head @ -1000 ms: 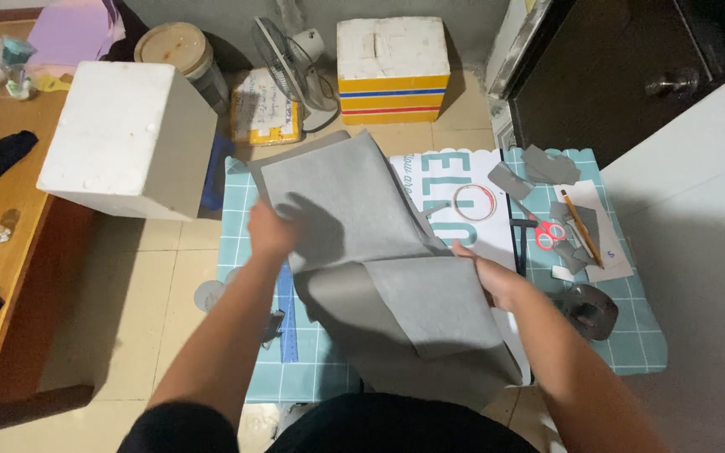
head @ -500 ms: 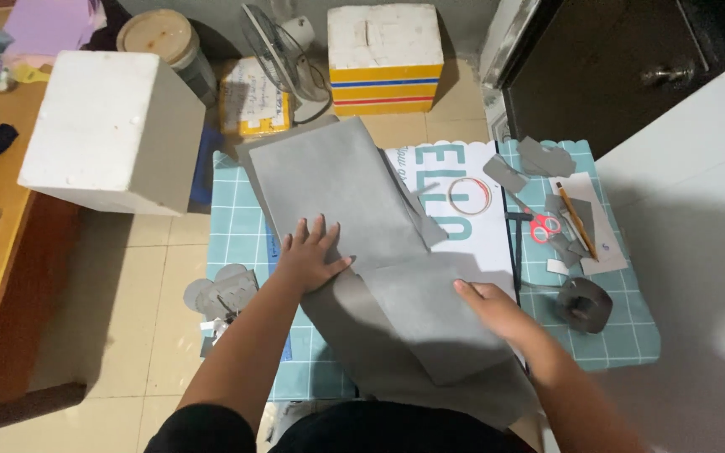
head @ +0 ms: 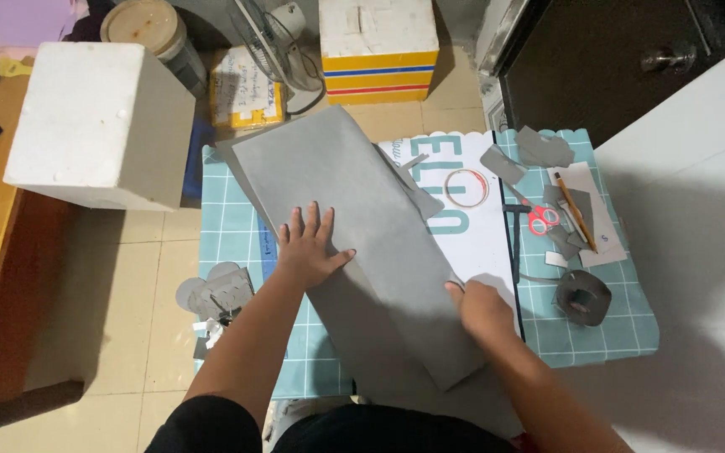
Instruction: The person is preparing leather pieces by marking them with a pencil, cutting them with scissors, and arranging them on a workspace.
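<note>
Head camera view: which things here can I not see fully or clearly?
- Cutting mat: middle hidden under the grey sheet.
- White poster: left part covered by that sheet.
- Right hand: fingertips tucked at the sheet's edge.
- Left hand hides the sheet beneath.
- Fan: cut off by the top edge.

White foam box (head: 98, 126) left; yellow-banded white box (head: 378, 50) top – labelled yellow packet (head: 245, 86) between; lettered white sheet (head: 476, 222) centre.

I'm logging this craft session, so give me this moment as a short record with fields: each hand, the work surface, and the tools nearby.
left hand: flat, fingers spread, pressing on the grey sheet
right hand: at the sheet's right edge, grip unclear
surface: teal grid mat on the floor
tools: red scissors, tape ring, grey roll
left of mat: white foam box
</note>
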